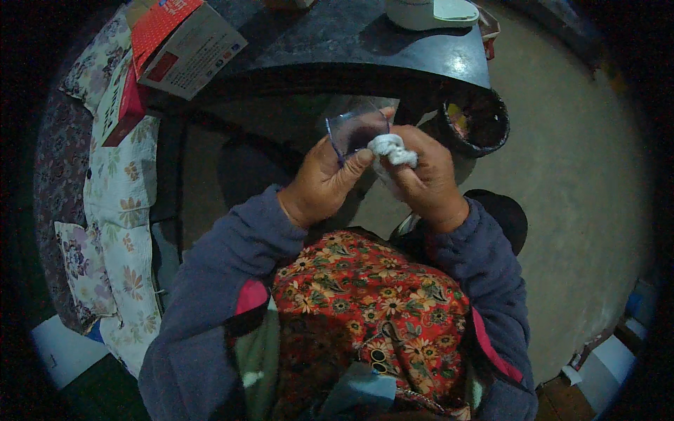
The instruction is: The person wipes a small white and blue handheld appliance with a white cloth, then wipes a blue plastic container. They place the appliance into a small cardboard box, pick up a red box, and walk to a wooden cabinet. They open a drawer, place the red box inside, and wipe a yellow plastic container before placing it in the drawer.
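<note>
My left hand (329,181) grips a clear, see-through piece (359,123) with a bluish-purple edge; it may be glass or plastic. Its thumb lies along the piece's lower edge. Bunched in my right hand (429,176) is a white cloth (394,149), which touches the right side of the clear piece. Some fingertips of my right hand show behind the piece's upper right edge. Both hands are raised in front of a red floral apron (368,294), just short of the table. The palms and most of the fingers are hidden.
A grey tabletop (326,39) spans the top, bearing a white appliance (416,13) and a red-and-white cardboard box (192,52). A dark bucket-like bin (476,123) stands below its right corner. At left is a sofa with a floral cover (129,210). Bare floor (568,210) lies right.
</note>
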